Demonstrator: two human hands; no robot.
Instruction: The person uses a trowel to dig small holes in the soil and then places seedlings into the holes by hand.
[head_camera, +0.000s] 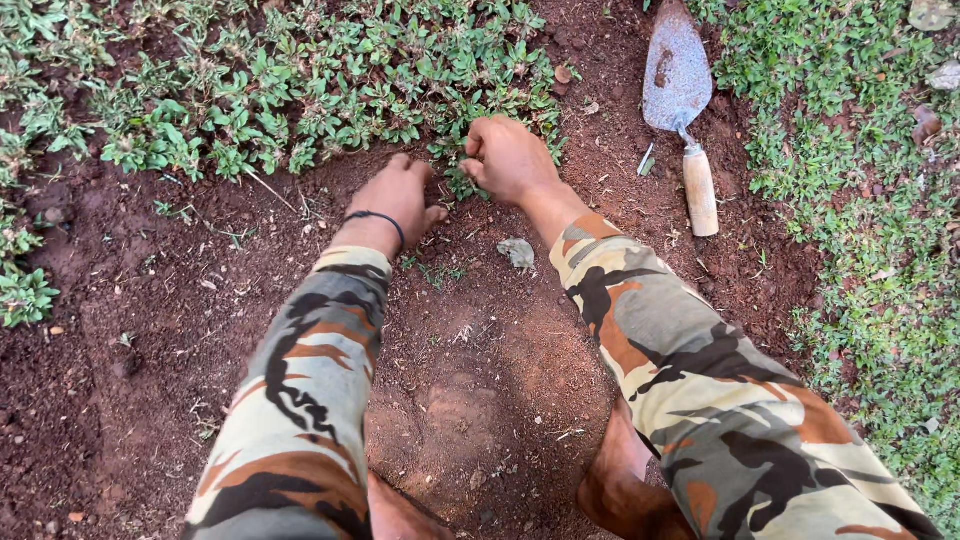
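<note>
From the head view, looking straight down, both forearms in camouflage-patterned sleeves (300, 400) of tan, orange and black reach forward over bare reddish-brown soil (480, 380). The left hand (398, 198) is curled with its knuckles pressed toward the ground at the edge of the low green leafy ground cover (300, 90); a thin black band (380, 220) circles its wrist. Whether it grips anything I cannot tell, since the fingers are tucked under and out of sight. The right hand (508, 158) is closed in a fist just beside it, knuckles up, pinching a small green leafy sprig (458, 182) that sits between the two hands, right where the plants meet the soil. The right wrist bends down and inward toward the left.

Well apart to the right lies a pointed metal trowel with a pale wooden handle (682, 110), blade smeared with dirt, flat on the soil and untouched. A small grey stone (517, 252) rests on the earth near the right forearm. More green ground cover (860, 200) runs along the right side.
</note>
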